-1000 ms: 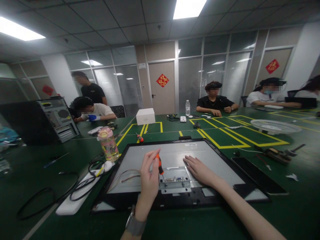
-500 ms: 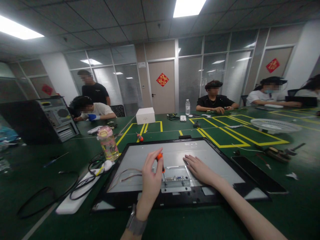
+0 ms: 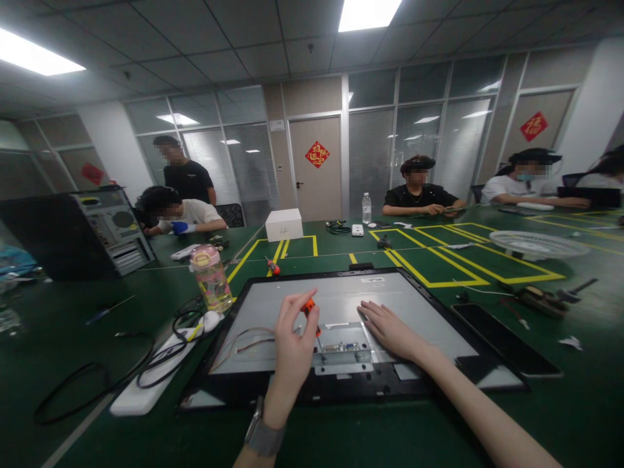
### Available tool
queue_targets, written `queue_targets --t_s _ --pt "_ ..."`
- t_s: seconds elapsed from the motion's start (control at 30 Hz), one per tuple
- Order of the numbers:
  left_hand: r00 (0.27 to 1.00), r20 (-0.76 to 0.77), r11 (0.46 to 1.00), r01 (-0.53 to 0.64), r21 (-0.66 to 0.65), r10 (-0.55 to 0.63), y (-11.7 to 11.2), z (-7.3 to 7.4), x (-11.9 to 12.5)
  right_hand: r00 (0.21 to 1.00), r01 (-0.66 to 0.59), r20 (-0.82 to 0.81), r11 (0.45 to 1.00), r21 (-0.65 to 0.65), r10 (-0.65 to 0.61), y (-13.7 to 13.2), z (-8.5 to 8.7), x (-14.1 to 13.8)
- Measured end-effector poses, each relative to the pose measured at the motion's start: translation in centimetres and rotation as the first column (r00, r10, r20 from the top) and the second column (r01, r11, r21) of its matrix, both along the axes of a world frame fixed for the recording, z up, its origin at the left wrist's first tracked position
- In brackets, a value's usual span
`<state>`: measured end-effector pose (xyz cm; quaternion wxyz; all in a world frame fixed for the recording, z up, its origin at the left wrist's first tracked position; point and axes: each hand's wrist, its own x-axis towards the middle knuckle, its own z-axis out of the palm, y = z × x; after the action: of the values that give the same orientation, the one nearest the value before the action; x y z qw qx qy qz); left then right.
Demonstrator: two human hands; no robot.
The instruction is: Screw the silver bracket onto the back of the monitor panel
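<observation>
A flat monitor panel (image 3: 400,296) lies back-up on the green table, with a small metal connector plate (image 3: 344,354) near its front edge. My left hand (image 3: 292,348) pinches a small orange-handled screwdriver (image 3: 310,312), its tip down on the left end of that plate. My right hand (image 3: 390,328) rests flat on the panel just right of the plate, fingers stretched out. Thin coloured wires (image 3: 248,341) run across the panel to the left of my left hand.
A pink-capped bottle (image 3: 210,278), black cables (image 3: 121,374) and a white strip (image 3: 146,383) lie left of the panel. A dark phone-like slab (image 3: 502,341) and tools (image 3: 546,299) lie to the right. A computer case (image 3: 78,234) stands far left. Several people sit around the table.
My left hand has turned the screwdriver slightly, its fingers shifting on the handle. The right hand stays in place. The standing person at the back left has stepped a little right.
</observation>
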<state>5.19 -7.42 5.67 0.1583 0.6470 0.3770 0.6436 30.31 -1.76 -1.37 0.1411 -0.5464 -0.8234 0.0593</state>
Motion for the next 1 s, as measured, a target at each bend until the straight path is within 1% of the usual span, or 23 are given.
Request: queue_targets --t_s 0.1,0.17,0.23,0.37,0.4,0.57,0.73,0.9,1.0 --pt "0.997 -0.014 0.997 0.074 -0.027 -0.074 -0.11 -0.01 0.0 1.0 -0.005 0.004 1.0 0.0 0.005 -0.01 -0.02 0.02" --pt "0.995 -0.024 0.994 0.101 -0.04 -0.102 -0.2 0.02 0.07 1.0 -0.004 0.012 1.0 -0.004 0.004 -0.02 -0.03 0.01" --pt "0.996 -0.032 0.996 0.087 -0.024 -0.088 -0.27 0.07 0.17 1.0 -0.003 0.014 1.0 -0.008 0.003 -0.02 -0.03 -0.01" --pt "0.999 -0.035 0.999 -0.002 0.042 0.003 -0.29 0.14 0.22 1.0 -0.004 0.01 1.0 -0.011 0.004 -0.04 0.08 -0.04" --pt "0.999 -0.03 0.999 -0.01 0.045 0.011 -0.28 0.14 0.19 1.0 -0.004 0.011 1.0 -0.012 0.004 -0.05 0.13 -0.04" --pt "0.998 -0.013 0.997 0.067 0.023 -0.067 -0.16 0.02 0.06 1.0 -0.006 0.015 1.0 -0.015 0.006 0.01 0.14 0.0" --pt "1.0 0.002 0.999 0.03 0.022 -0.031 -0.17 -0.09 0.07 1.0 -0.004 -0.007 1.0 -0.003 0.004 0.3 -0.49 0.16" --pt "0.992 -0.022 0.992 0.123 0.029 -0.122 -0.44 0.19 -0.01 1.0 -0.007 -0.021 1.0 0.003 0.007 0.35 -0.63 0.26" --pt "0.993 -0.031 0.993 0.111 0.03 -0.11 -0.5 0.29 0.08 1.0 -0.007 -0.01 1.0 0.001 0.007 0.25 -0.4 0.2"
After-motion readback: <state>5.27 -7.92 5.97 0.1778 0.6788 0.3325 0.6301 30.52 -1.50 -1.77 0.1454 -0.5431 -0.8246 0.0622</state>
